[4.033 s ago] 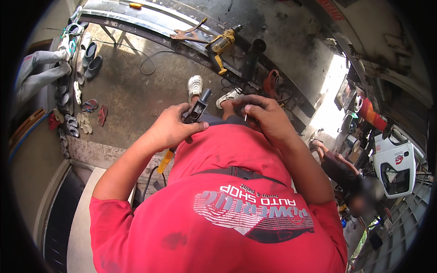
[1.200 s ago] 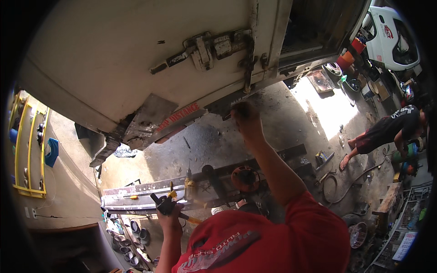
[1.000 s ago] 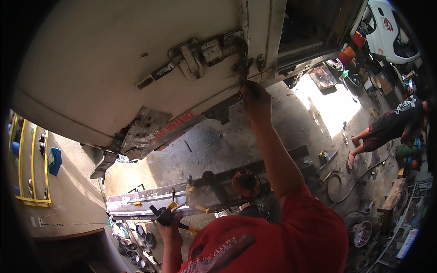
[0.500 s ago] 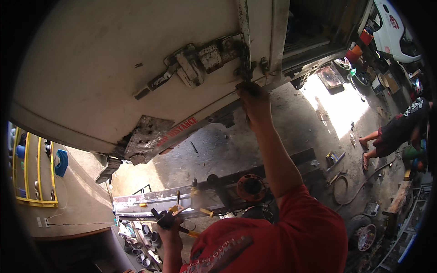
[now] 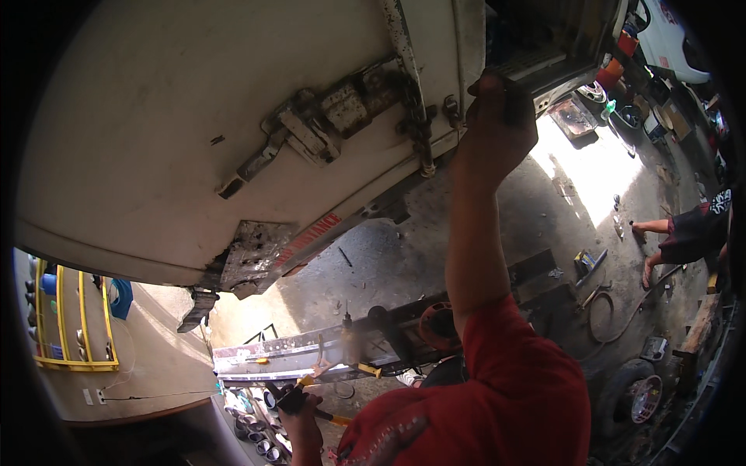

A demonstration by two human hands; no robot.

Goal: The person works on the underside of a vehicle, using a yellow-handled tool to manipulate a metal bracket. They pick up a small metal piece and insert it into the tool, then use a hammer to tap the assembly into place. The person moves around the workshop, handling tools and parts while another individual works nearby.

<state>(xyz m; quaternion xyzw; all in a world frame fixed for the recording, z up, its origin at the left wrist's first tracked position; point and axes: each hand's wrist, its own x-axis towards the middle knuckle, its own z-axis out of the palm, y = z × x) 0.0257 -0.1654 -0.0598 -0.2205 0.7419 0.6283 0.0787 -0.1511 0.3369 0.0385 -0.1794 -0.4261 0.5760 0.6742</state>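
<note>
My right hand is raised beside the edge of a large white truck door panel, its fingers curled and in shadow. What they grip is hidden. A worn metal latch and a vertical locking rod are on the panel, left of that hand. Low on the left, my left hand is closed around a tool with a black head and yellow parts; its kind is unclear.
A dark opening lies beyond the panel's right edge. Below stands a long metal beam bearing tools. A person stands at the right, near a hose and a wheel. A yellow rack is at the left.
My right hand has moved from the foot of the locking rod up and right to the panel's edge. My left hand still holds the tool, slightly lower. The view has shifted.
</note>
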